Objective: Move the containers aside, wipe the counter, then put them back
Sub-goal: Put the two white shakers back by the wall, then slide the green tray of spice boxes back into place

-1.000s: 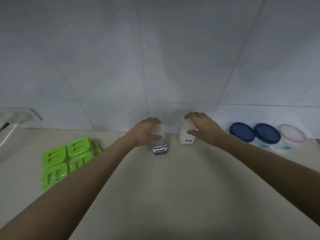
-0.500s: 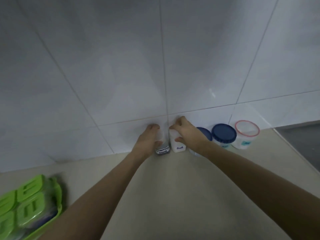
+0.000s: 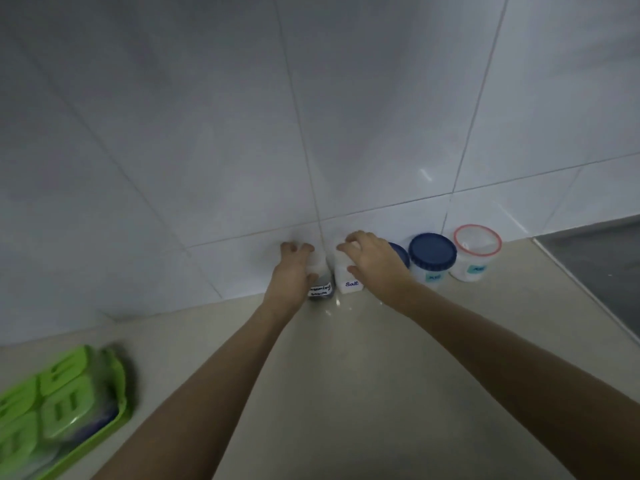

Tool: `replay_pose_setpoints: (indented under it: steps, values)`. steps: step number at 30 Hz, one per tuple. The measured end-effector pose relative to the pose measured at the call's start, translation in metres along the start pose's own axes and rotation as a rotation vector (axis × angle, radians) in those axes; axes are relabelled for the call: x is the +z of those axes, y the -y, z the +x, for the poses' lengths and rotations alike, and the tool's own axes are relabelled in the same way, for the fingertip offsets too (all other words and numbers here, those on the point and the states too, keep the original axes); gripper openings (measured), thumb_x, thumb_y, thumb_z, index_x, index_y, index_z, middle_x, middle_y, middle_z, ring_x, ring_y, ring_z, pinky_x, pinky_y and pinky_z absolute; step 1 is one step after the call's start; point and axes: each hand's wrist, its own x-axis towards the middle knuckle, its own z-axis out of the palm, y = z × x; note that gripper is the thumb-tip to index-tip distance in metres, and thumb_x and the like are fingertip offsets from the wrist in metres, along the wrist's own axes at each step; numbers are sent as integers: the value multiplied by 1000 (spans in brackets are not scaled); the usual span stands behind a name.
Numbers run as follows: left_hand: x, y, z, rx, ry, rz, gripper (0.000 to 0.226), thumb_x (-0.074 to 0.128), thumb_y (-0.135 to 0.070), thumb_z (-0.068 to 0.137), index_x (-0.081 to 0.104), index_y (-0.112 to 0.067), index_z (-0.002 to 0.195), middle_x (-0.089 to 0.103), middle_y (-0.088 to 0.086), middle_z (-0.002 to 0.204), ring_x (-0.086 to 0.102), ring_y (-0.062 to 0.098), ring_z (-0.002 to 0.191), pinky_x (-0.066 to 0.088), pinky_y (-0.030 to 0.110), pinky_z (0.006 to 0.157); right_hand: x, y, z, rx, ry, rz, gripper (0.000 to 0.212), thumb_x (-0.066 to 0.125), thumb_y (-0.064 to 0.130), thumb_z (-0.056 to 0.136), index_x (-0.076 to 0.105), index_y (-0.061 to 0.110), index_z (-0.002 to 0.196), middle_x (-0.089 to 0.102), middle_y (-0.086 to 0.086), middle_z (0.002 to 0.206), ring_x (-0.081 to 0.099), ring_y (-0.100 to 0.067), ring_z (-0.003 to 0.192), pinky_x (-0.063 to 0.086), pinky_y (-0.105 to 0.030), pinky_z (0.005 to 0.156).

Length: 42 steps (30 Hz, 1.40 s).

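Against the tiled wall (image 3: 242, 133), a dark-filled bottle (image 3: 320, 289) is gripped by the left hand (image 3: 292, 271). Just right of that bottle, touching it, the salt bottle (image 3: 348, 280) is held by the right hand (image 3: 375, 263). Further right, three jars are lined up on the counter (image 3: 346, 375). Far left of the bottle, a green tray (image 3: 62, 410) is seen.

We see large white wall tiles (image 3: 207, 133) filling upper two thirds of frame, thin grout lines crossing, small glare spot right of centre. Beige counter (image 3: 346, 375) spans lower third, faint sheen at its far edge. Dark grey surface (image 3: 602, 271) cuts in at right edge. Light dim, bluish.
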Motion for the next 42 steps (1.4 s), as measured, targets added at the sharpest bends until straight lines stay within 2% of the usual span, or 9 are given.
replay_pose_setpoints:
  steps: [3, 6, 12, 16, 20, 26, 31, 36, 42]
  values:
    - [-9, 8, -31, -32, -4, 3, 50, 59, -10, 87, 43, -15, 133, 36, 16, 132, 59, 40, 99, 47, 38, 92, -2, 16, -27, 60, -133, 213, 27, 69, 5, 77, 66, 8, 103, 64, -14, 102, 62, -31, 89, 50, -34, 77]
    - [-14, 39, -87, -93, 20, 2, 45, 55, -12, 89, 43, -11, 132, 38, 16, 131, 59, 39, 97, 46, 38, 89, 7, 47, -59, 148, -140, 317, 17, 62, 7, 85, 65, 7, 102, 60, -12, 99, 59, -28, 91, 36, -21, 79]
    - [-24, 124, -214, -223, 31, -28, 35, 47, -18, 89, 52, -10, 123, 48, 10, 121, 59, 32, 96, 45, 35, 84, 44, 130, -70, 133, 88, 415, 14, 65, 10, 84, 64, 8, 98, 61, -11, 94, 62, -30, 89, 43, -32, 82]
    - [-56, 188, -272, -340, -312, -37, 39, 38, -30, 83, 59, -13, 110, 57, 6, 107, 58, 27, 92, 43, 31, 81, 67, 207, -49, 60, 289, 579, 19, 66, 15, 85, 63, 7, 102, 61, -10, 100, 63, -23, 93, 42, -22, 81]
    - [-103, 255, -293, -657, -772, -105, 27, 54, -17, 85, 58, -4, 109, 54, 16, 104, 54, 34, 95, 47, 44, 85, 92, 287, -20, 141, 445, 789, 33, 68, 21, 85, 58, 7, 113, 60, -13, 113, 63, -25, 100, 47, -32, 91]
    - [-143, 307, -285, -891, -959, -375, 39, 62, -26, 86, 54, -8, 119, 51, 16, 119, 55, 32, 102, 45, 45, 94, 120, 375, 22, 299, 551, 1038, 57, 62, 30, 89, 40, 5, 135, 52, -10, 128, 55, -21, 112, 38, -22, 88]
    - [-150, 321, -287, -1022, -684, -908, 36, 64, -30, 88, 54, -16, 119, 65, 4, 100, 64, 17, 88, 52, 32, 77, 131, 402, 42, 374, 563, 1219, 42, 63, 25, 89, 44, 6, 121, 63, -5, 110, 60, -19, 97, 47, -32, 82]
    - [-151, 341, -290, -960, -514, -877, 61, 71, -39, 80, 54, -2, 127, 67, 11, 113, 64, 22, 103, 48, 41, 100, 136, 387, 51, 517, 701, 1288, 29, 74, 30, 78, 61, 13, 98, 65, 0, 83, 59, -11, 72, 50, -21, 63]
    - [-130, 295, -248, -791, -347, -918, 34, 69, -32, 84, 70, -4, 103, 74, 12, 101, 68, 25, 98, 52, 40, 94, 114, 316, 20, 620, 580, 1361, 25, 69, 21, 84, 68, 4, 102, 69, -4, 83, 62, -1, 56, 46, -9, 48]
